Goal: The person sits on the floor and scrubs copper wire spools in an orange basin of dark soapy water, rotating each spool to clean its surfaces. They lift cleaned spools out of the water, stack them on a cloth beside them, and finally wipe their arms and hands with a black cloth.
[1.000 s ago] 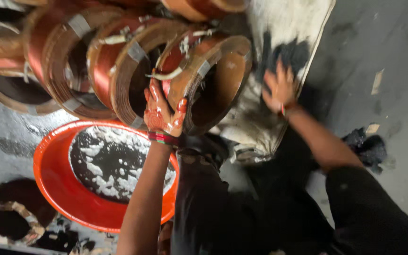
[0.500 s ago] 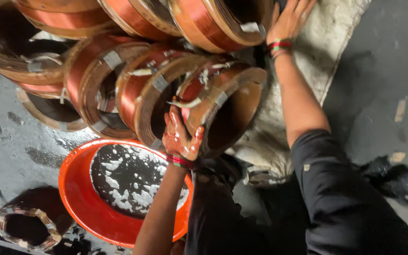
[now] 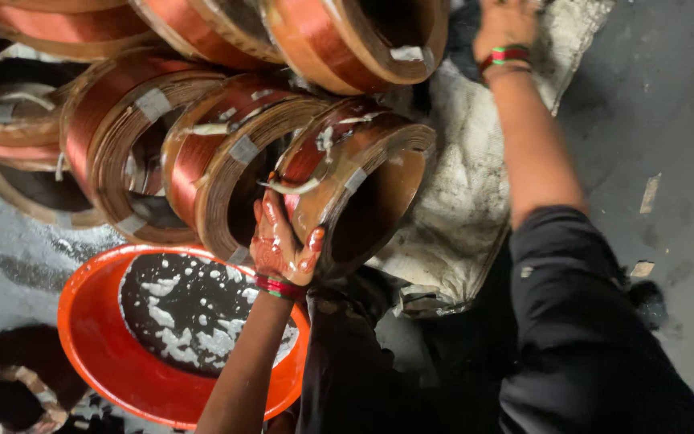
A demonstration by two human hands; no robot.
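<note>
Copper-coloured wire coils, round and wound on brown paper cores with pale tape strips, lie stacked on their sides across the grey floor (image 3: 668, 145). We see the left hand (image 3: 283, 241) pressed flat, fingers spread, against the lower rim of the nearest copper coil (image 3: 355, 181), its palm stained red and a red and green bangle on the wrist. That coil leans against a second coil (image 3: 226, 173) just to its left, and a third coil (image 3: 122, 137) stands beside that one. More coils are piled along the top edge of the view.

The right hand (image 3: 508, 28) reaches up past the top coil (image 3: 347, 40) and rests on the dirty white sack (image 3: 475, 201) under the stack; its fingers are cut off by the frame, so we cannot tell how they are set.

Just below the left hand sits a round orange plastic basin (image 3: 98, 354) holding dark liquid flecked with white foam. A taped ring (image 3: 10, 398) lies on the floor at the lower left corner.
</note>
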